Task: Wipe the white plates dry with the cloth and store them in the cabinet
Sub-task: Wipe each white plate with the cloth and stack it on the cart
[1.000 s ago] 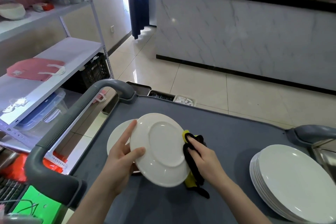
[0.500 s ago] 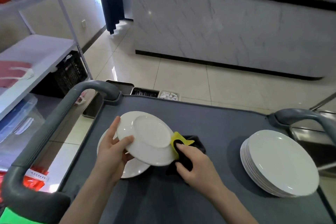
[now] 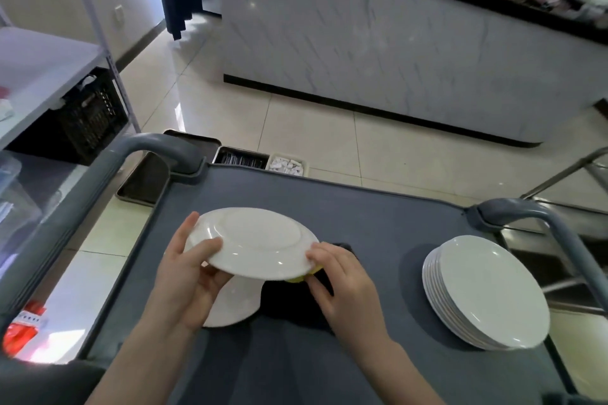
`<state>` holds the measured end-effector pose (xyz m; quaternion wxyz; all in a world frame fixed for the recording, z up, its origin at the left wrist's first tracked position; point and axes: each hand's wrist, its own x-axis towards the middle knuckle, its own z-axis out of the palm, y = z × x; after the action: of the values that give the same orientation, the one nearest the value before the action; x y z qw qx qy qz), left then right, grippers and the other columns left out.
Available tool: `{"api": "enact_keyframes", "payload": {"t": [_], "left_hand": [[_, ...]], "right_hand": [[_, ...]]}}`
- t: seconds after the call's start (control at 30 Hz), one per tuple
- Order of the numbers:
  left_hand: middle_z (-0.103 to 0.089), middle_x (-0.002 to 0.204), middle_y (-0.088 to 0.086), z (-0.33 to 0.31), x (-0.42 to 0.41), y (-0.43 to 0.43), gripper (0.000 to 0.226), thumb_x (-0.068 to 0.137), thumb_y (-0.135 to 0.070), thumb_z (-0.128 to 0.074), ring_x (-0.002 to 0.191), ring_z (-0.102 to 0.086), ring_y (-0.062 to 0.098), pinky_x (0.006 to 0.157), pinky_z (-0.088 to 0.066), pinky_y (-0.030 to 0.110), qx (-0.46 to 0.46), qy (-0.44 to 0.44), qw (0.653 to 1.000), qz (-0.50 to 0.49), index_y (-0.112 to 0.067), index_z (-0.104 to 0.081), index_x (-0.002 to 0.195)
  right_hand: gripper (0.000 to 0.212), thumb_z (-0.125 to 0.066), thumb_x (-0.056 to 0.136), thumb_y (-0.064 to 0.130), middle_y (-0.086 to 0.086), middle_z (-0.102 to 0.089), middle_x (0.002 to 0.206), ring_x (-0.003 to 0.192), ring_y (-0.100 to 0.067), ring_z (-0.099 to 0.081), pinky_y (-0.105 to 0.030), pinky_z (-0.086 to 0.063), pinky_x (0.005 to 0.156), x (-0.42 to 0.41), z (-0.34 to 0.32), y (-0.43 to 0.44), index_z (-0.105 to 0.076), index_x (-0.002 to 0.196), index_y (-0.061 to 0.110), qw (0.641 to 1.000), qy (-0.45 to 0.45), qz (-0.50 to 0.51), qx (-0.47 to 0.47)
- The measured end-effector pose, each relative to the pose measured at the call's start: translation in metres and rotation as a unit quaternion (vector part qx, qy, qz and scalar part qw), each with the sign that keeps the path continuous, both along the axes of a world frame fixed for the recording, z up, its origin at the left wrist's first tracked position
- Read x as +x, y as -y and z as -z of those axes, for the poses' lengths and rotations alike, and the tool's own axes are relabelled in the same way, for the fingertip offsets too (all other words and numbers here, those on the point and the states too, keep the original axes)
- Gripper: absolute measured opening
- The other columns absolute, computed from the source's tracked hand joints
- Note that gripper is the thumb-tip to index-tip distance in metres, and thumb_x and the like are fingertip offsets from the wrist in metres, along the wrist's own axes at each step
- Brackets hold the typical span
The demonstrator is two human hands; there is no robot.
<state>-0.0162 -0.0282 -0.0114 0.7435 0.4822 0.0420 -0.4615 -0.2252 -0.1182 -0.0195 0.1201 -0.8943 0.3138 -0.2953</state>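
Round glossy white plate [image 3: 256, 242] upside-down, left hand [image 3: 187, 279] clamped on its rim, right hand [image 3: 342, 283] pinching yellow-black cloth [image 3: 301, 278] underneath

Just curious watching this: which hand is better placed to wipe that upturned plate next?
The right hand, probably. It already holds the black and yellow cloth under the rim of the held plate, while the left hand grips the opposite edge to steady it.

Looks like a restaurant or café back area: grey service cart [image 3: 378, 217] with a plate stack [image 3: 487, 293], long marble-front counter [image 3: 394, 52], metal shelving [image 3: 49, 59], tiled floor [image 3: 312, 135].
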Motion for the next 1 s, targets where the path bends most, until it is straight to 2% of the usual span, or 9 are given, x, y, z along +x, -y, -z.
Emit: {"api": "enact_keyframes", "payload": {"t": [0.07, 0.2, 0.33, 0.47, 0.6, 0.73, 0.83, 0.9, 1.0], "left_hand": [[-0.064, 0.107, 0.002, -0.003, 0.0, 0.001, 0.051, 0.091, 0.003, -0.054, 0.064, -0.071, 0.011, 0.05, -0.056, 0.025, -0.006, -0.004, 1.0, -0.001, -0.033, -0.056, 0.127], [-0.066, 0.103, 0.005, -0.01, -0.002, 0.006, 0.04, 0.091, -0.003, -0.059, 0.066, -0.073, 0.012, 0.053, -0.057, 0.025, -0.01, -0.017, 1.0, -0.002, -0.026, -0.057, 0.123], [-0.074, 0.1, 0.012, -0.015, -0.011, 0.016, 0.027, 0.091, -0.023, -0.066, 0.085, -0.075, 0.022, 0.061, -0.06, 0.031, -0.011, -0.02, 0.999, 0.031, -0.014, -0.062, 0.115], [-0.076, 0.1, 0.013, -0.013, -0.026, 0.027, 0.026, 0.094, -0.04, -0.06, 0.094, -0.073, 0.025, 0.079, -0.059, 0.042, 0.052, 0.1, 0.988, 0.101, -0.022, -0.065, 0.112], [-0.077, 0.091, -0.003, -0.011, -0.043, 0.037, 0.025, 0.093, -0.027, -0.061, 0.09, -0.07, 0.007, 0.082, -0.046, 0.029, 0.1, 0.305, 0.939, 0.121, -0.041, -0.067, 0.113], [-0.062, 0.09, -0.004, -0.007, -0.068, 0.052, 0.043, 0.088, -0.019, -0.067, 0.081, -0.059, 0.001, 0.079, -0.044, 0.025, 0.156, 0.468, 0.859, 0.134, -0.05, -0.062, 0.118], [-0.05, 0.098, -0.002, -0.003, -0.092, 0.066, 0.051, 0.086, -0.008, -0.067, 0.088, -0.057, 0.001, 0.085, -0.048, 0.027, 0.163, 0.503, 0.838, 0.133, -0.041, -0.059, 0.124], [-0.054, 0.105, -0.006, 0.0, -0.11, 0.076, 0.057, 0.086, -0.001, -0.065, 0.092, -0.058, -0.006, 0.08, -0.048, 0.019, 0.153, 0.5, 0.84, 0.147, -0.035, -0.056, 0.131], [-0.067, 0.105, -0.008, 0.002, -0.136, 0.091, 0.066, 0.084, 0.005, -0.063, 0.087, -0.065, -0.003, 0.074, -0.048, 0.011, 0.15, 0.484, 0.847, 0.159, -0.034, -0.053, 0.137]], "right_hand": [[0.025, -0.067, 0.082, 0.001, -0.001, -0.067, 0.11, 0.107, -0.017, -0.061, -0.039, -0.052, 0.091, 0.005, -0.003, 0.003, -0.068, 0.106, 0.009, 1.0, 0.021, 0.006, -0.021], [0.021, -0.055, 0.093, 0.006, -0.002, -0.067, 0.109, 0.1, -0.018, -0.063, -0.04, -0.049, 0.096, 0.009, -0.012, 0.011, -0.068, 0.109, 0.008, 0.998, 0.056, 0.004, -0.017], [0.022, -0.051, 0.096, 0.014, 0.004, -0.065, 0.101, 0.089, -0.016, -0.061, -0.03, -0.051, 0.073, 0.005, -0.031, 0.027, -0.069, 0.109, 0.016, 0.997, 0.074, 0.031, -0.011], [0.02, -0.052, 0.097, 0.019, 0.013, -0.061, 0.091, 0.084, -0.006, -0.058, -0.023, -0.046, 0.069, -0.009, -0.042, 0.047, -0.068, 0.106, 0.025, 0.992, 0.079, 0.073, 0.061], [0.014, -0.06, 0.094, 0.019, 0.01, -0.06, 0.08, 0.077, -0.006, -0.056, -0.02, -0.043, 0.068, -0.034, -0.044, 0.066, -0.07, 0.099, 0.027, 0.979, 0.095, 0.097, 0.154], [0.015, -0.062, 0.091, 0.025, 0.013, -0.065, 0.082, 0.079, -0.005, -0.058, -0.032, -0.048, 0.076, -0.068, -0.046, 0.083, -0.069, 0.089, 0.038, 0.943, 0.143, 0.126, 0.272], [0.014, -0.064, 0.09, 0.027, 0.012, -0.071, 0.088, 0.085, -0.015, -0.064, -0.047, -0.052, 0.083, -0.098, -0.046, 0.098, -0.072, 0.092, 0.038, 0.903, 0.194, 0.141, 0.356], [0.016, -0.062, 0.091, 0.026, 0.009, -0.073, 0.089, 0.086, -0.018, -0.067, -0.051, -0.053, 0.084, -0.118, -0.047, 0.107, -0.074, 0.092, 0.038, 0.879, 0.219, 0.148, 0.396], [0.027, -0.06, 0.092, 0.018, 0.009, -0.074, 0.086, 0.085, -0.019, -0.068, -0.054, -0.054, 0.082, -0.146, -0.047, 0.121, -0.073, 0.088, 0.041, 0.866, 0.232, 0.166, 0.411]]}}
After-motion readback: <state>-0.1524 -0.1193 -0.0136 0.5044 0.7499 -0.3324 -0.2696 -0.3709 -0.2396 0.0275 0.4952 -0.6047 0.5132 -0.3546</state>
